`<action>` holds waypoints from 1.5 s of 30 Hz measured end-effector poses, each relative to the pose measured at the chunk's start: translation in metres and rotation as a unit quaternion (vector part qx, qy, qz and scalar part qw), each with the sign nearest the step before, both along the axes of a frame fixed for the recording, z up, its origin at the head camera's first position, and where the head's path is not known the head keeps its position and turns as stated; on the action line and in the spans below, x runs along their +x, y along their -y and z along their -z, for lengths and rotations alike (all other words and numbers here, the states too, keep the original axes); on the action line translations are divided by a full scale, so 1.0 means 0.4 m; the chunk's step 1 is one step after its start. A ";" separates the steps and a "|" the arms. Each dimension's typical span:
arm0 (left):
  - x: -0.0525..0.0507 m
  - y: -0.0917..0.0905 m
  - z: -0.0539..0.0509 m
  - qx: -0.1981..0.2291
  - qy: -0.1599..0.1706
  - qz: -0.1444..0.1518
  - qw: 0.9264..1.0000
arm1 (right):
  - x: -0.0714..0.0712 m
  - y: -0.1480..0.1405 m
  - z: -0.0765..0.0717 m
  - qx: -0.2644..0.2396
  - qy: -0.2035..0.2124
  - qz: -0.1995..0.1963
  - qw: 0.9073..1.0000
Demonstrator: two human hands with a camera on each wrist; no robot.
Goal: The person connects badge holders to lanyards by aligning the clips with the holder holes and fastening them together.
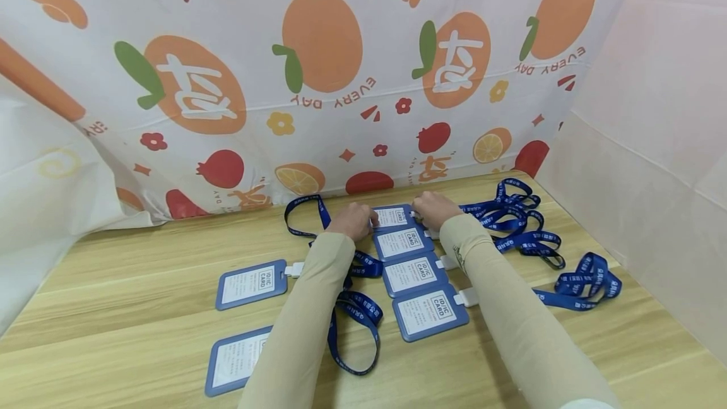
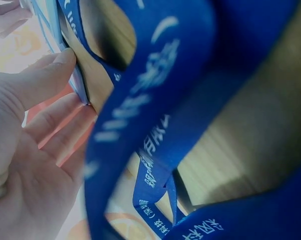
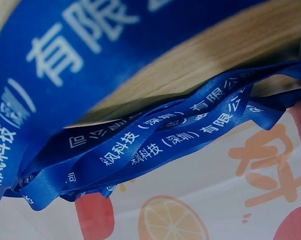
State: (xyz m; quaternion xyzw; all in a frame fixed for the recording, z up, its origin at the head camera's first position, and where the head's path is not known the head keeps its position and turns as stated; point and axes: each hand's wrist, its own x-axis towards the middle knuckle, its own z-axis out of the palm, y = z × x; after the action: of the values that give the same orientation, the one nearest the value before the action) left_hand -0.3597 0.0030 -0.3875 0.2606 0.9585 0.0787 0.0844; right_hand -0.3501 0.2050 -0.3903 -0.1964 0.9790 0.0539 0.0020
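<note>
Four-sided blue ID card holders with white cards stand in a column on the table. My left hand point(image 1: 353, 221) pinches the left edge of the farthest ID card holder point(image 1: 392, 216), thumb point(image 2: 60, 65) on one side and fingers point(image 2: 65, 117) on the other. At that holder's right end, my right hand point(image 1: 436, 209) has curled fingers at the white clip; its exact hold is partly hidden. Below lie more ID card holders point(image 1: 404, 243), point(image 1: 417, 275), edges touching. Blue printed lanyards point(image 3: 175, 130) run right from the column; another lanyard point(image 2: 140, 100) hangs close before the left wrist view.
Two other ID card holders point(image 1: 252, 284), point(image 1: 235, 361) lie at the left, the nearer partly behind my left sleeve. Their lanyards point(image 1: 359, 314) loop between the groups. A coiled lanyard point(image 1: 591, 283) lies right. Fruit-printed cloth point(image 1: 318, 137) rises behind the table point(image 1: 142, 308).
</note>
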 end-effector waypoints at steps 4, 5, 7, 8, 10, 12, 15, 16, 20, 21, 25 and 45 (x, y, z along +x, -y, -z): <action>0.000 0.002 0.000 0.002 0.005 -0.004 1.000 | 0.000 -0.001 0.001 -0.001 -0.002 -0.001 1.000; 0.000 0.002 0.000 0.003 0.006 -0.006 1.000 | 0.000 -0.001 0.002 -0.001 -0.002 -0.002 1.000; 0.000 0.003 0.000 0.005 0.005 -0.006 1.000 | 0.000 -0.002 0.002 -0.003 -0.003 -0.003 1.000; 0.000 0.003 0.000 0.007 0.006 -0.006 1.000 | 0.001 -0.002 0.002 -0.004 -0.004 -0.004 1.000; 0.000 0.003 0.000 0.009 0.007 -0.005 1.000 | 0.001 -0.002 0.003 -0.004 -0.006 -0.005 1.000; 0.000 0.004 0.000 0.011 0.009 -0.005 1.000 | 0.002 -0.001 0.002 -0.004 -0.007 -0.005 1.000; 0.000 0.004 0.000 0.014 0.013 -0.006 1.000 | 0.002 0.000 0.001 -0.001 -0.004 -0.003 1.000; 0.000 0.004 0.001 0.014 0.014 -0.007 1.000 | 0.002 0.001 0.000 -0.001 -0.002 -0.002 1.000; -0.001 0.004 0.001 0.012 0.016 -0.008 1.000 | 0.002 0.002 0.000 -0.002 0.003 0.000 1.000; 0.000 0.004 0.001 0.011 0.017 -0.009 1.000 | 0.002 0.002 0.000 -0.003 0.003 0.000 1.000; 0.002 0.004 -0.002 0.010 0.016 -0.010 1.000 | 0.000 0.000 0.002 -0.003 0.002 0.000 1.000; -0.003 0.004 -0.002 0.006 0.008 0.005 1.000 | -0.009 -0.004 0.007 -0.004 0.007 -0.004 1.000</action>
State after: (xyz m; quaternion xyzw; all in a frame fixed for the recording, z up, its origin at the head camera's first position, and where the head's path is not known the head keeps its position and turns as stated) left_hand -0.3609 0.0014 -0.3867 0.2648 0.9561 0.0860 0.0910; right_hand -0.3538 0.2068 -0.3932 -0.2005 0.9785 0.0487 0.0077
